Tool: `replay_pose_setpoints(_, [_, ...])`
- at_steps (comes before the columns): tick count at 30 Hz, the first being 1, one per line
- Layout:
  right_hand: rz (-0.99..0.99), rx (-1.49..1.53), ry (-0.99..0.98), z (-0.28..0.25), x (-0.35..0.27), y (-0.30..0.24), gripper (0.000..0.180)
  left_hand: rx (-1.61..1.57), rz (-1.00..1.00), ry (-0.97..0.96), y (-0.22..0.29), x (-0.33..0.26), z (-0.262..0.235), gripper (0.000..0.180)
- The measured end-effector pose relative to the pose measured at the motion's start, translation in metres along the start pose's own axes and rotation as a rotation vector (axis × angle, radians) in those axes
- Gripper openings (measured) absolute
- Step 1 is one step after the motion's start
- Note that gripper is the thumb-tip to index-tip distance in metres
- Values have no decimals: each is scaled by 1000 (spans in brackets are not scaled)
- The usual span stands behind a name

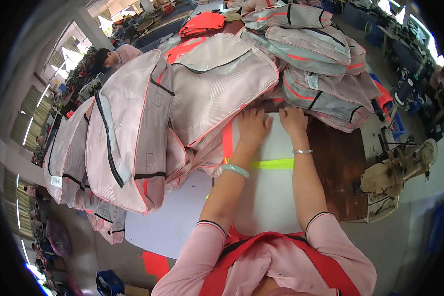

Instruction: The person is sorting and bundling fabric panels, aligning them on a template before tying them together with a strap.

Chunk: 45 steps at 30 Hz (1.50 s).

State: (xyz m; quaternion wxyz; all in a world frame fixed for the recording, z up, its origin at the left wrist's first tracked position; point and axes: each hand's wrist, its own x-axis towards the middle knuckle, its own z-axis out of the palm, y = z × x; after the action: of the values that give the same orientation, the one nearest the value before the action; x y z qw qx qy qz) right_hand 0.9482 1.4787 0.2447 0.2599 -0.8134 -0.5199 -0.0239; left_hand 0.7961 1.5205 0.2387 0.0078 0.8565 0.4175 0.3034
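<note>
My left hand (pixel 253 126) rests palm down on the far edge of a flat white panel (pixel 271 192) lying on the table, with a pale green bangle on its wrist. Just to the right, my right hand (pixel 293 120) presses the same edge, fingers closed and flat, a thin silver bracelet on its wrist. A neon yellow-green strip (pixel 274 164) crosses the panel between my forearms. An orange strip (pixel 227 140) runs along the panel's left side. A large pale pink bag (pixel 217 84) with black zips and orange piping lies right beside my left hand.
More pink bags are heaped at the left (pixel 128 133) and stacked at the back right (pixel 320 59). Folded orange fabric (pixel 202 22) lies far back. A sewing machine (pixel 399 165) stands on the brown table (pixel 333 167) at right. Another person (pixel 111 56) sits far left.
</note>
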Motion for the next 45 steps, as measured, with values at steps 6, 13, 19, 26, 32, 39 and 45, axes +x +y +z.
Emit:
replay_pose_setpoints(6, [7, 8, -29, -1, 3, 1, 30, 122, -21, 60, 1, 6, 11, 44])
replay_pose_setpoints(13, [-1, 43, -6, 0, 6, 5, 28, 84, -38, -7, 3, 9, 6, 42])
replay_pose_setpoints(19, [-5, 91, -10, 0, 8, 6, 26, 77, -3, 44, 0, 8, 8, 43])
replay_pose_setpoints(26, [20, 118, -14, -1, 3, 5, 26, -309, 60, 119, 22, -3, -27, 37])
replay_pose_setpoints(32, [33, 117, -23, 10, 6, 12, 26, -2003, -94, -273, 99, -37, -160, 41])
replay_pose_setpoints(39, [38, 191, -58, 1, 15, 6, 24, -2229, 444, -381, 149, -35, -278, 49])
replay_pose_setpoints(45, [62, 225, -93, 3, 14, 11, 23, -2439, 1023, -334, 162, -29, -260, 48])
